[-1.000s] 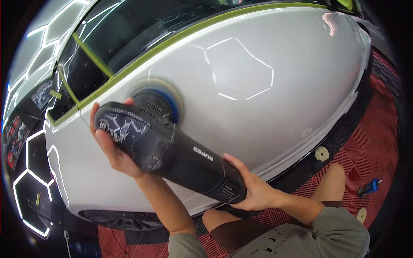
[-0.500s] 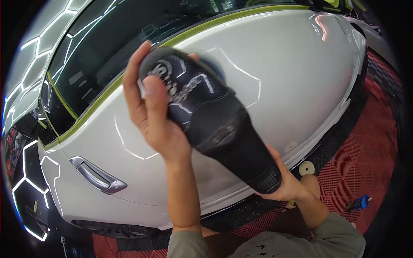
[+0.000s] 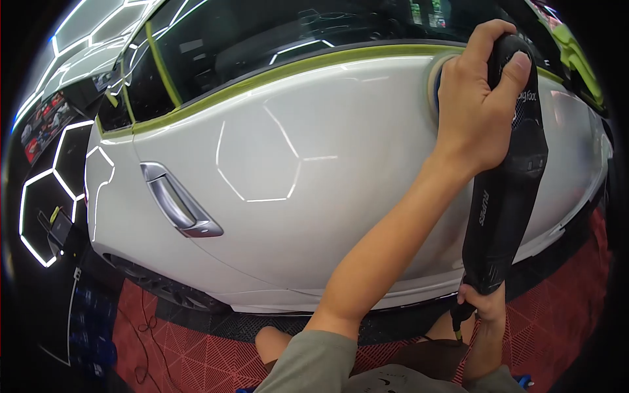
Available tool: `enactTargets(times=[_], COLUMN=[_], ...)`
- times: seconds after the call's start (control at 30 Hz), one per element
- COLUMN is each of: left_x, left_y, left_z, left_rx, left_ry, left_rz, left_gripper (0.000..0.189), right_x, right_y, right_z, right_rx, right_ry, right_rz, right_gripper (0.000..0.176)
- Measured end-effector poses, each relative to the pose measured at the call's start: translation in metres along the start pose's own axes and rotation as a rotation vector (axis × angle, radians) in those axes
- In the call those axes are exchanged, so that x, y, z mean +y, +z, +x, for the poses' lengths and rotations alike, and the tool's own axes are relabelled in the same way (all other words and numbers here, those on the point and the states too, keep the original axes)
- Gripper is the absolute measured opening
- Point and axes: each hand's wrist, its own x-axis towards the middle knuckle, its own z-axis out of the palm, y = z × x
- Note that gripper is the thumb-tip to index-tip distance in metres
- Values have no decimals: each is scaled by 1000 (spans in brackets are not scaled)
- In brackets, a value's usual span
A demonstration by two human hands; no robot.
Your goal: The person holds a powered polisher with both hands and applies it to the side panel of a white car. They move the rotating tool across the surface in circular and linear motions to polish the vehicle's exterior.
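Polisher (image 3: pixel 504 196) stands nearly upright against the white door (image 3: pixel 314 216), with its pad (image 3: pixel 433 80) touching the panel just under the green tape (image 3: pixel 262 76). Left hand (image 3: pixel 475 111) has its fingers wrapped around the head, and right hand (image 3: pixel 481 306) is closed around the rear end.

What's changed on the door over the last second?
The polisher has swept right along the white door panel, under the green tape, uncovering the door handle. Unchanged: left hand on its head, right hand on its tail, pad against the paint.
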Motion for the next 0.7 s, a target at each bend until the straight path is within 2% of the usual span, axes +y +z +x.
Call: enactTargets(times=[0.13,0.2,0.33,0.4,0.47,0.53,0.63,0.7], left_x=[39,57,106,118,125,138,166,172], left_y=[-70,-109,-184,-224,-257,-279,-295,-307], left_z=[-13,-24,-42,-50,-56,-61,-64,-67], left_rx=[61,81,106,90,84,112,125,173], left_ry=[73,38,35,94,170,173,117,115], left_rz=[26,-71,-141,-111,-85,-20,183,101], left_gripper=[34,36,38,39,39,41,52,53], right_x=[18,27,17,10,15,17,13,9], right_y=[40,68,154,192,219,241,265,278], right_z=[-5,-7,-9,-8,-9,-13,-13,-11], right_rx=[-61,-134,-259,-341,-342,-355,-411,-441], right_ry=[35,58,-23,-183,-239,-200,-362,-408], right_rz=[-190,-198,-174,-155,-170,-126,-271,-253], right_gripper=[59,83,109,112,104,106,111,111])
